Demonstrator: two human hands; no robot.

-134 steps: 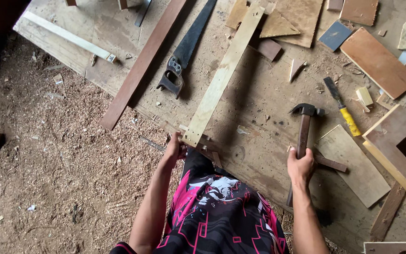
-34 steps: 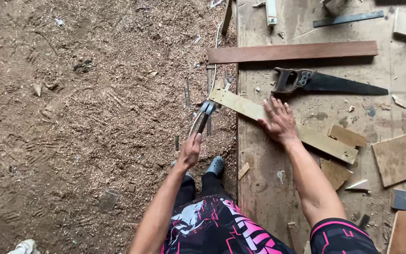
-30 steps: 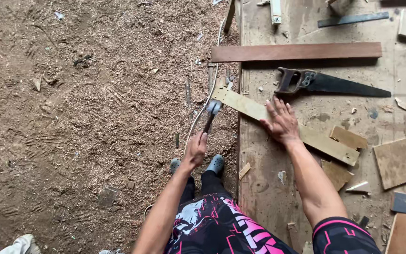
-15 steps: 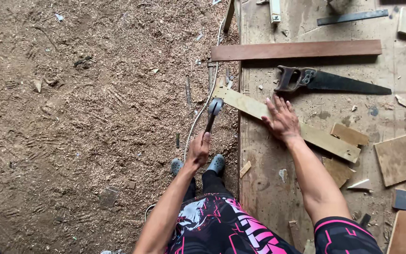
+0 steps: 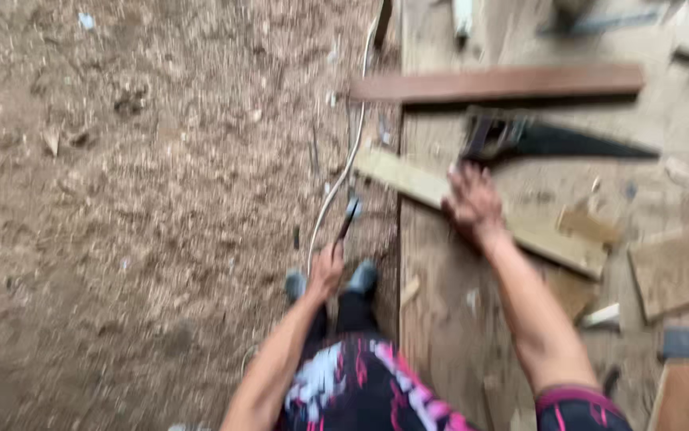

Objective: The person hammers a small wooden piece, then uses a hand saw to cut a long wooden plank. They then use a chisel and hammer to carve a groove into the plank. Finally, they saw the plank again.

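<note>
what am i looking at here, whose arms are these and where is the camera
The camera sits on a person's head and looks straight down, so both arms are the wearer's own. The picture is blurred by movement. The left hand grips a hammer by its handle, over a sawdust-covered floor. The right hand presses on a pale wooden strip lying across a workboard. Beyond it lie a handsaw and a reddish-brown plank, with wood offcuts to the right.

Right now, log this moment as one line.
left hand: grips hammer | right hand: presses on plank | saw: beside right hand | floor: sawdust | view: blurred
</note>
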